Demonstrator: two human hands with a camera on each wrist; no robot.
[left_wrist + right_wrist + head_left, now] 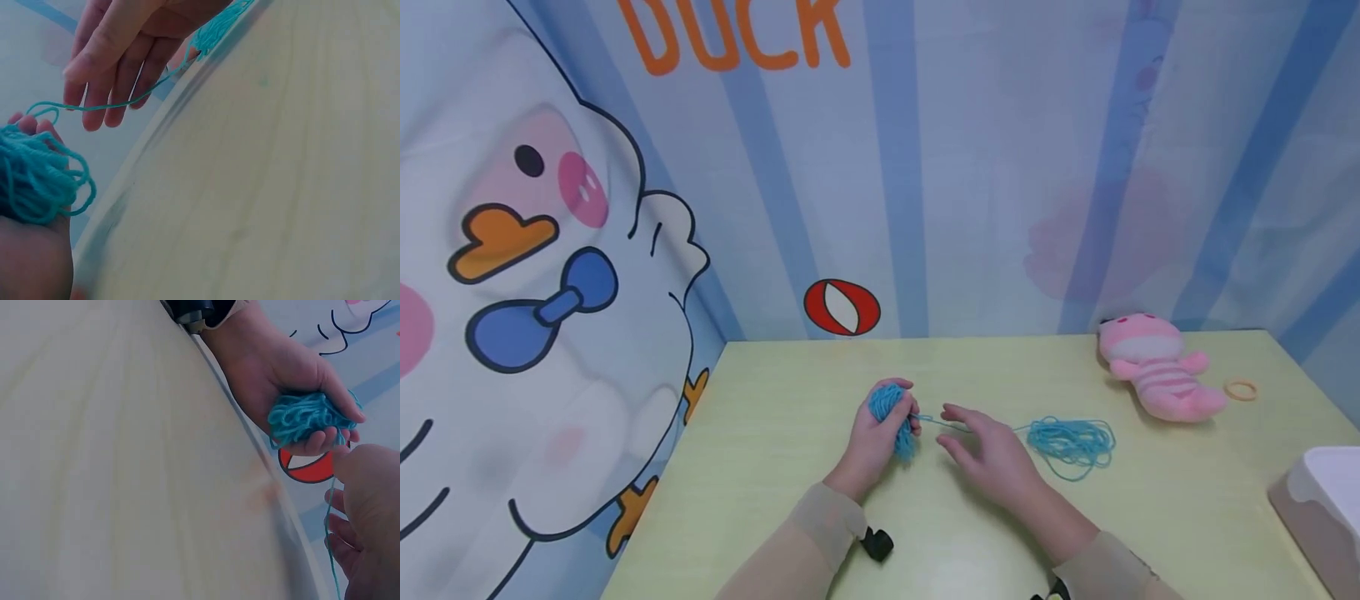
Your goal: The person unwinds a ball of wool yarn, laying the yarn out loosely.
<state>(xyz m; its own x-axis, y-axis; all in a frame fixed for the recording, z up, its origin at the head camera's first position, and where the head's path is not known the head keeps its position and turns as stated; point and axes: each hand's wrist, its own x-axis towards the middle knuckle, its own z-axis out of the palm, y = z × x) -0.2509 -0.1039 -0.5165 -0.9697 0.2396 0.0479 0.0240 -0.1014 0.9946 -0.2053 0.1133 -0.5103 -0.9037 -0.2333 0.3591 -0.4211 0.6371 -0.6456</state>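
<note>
The left hand (859, 442) grips one blue yarn bundle (887, 402), set in from the table's (775, 392) far edge, apparently keeping its loops compact. The right hand (992, 458), fingers extended and parted, seemingly guides one strand (97, 108). One loose yarn coil (1075, 442) lies toward the right edge; one plush toy (1161, 379) and one ring (1240, 397) occupy the far right corner.

Behind the table (790, 383) there is a pale cloth (985, 167) with blue stripes (898, 167); left of the table, it shows a white duck (602, 358).
</note>
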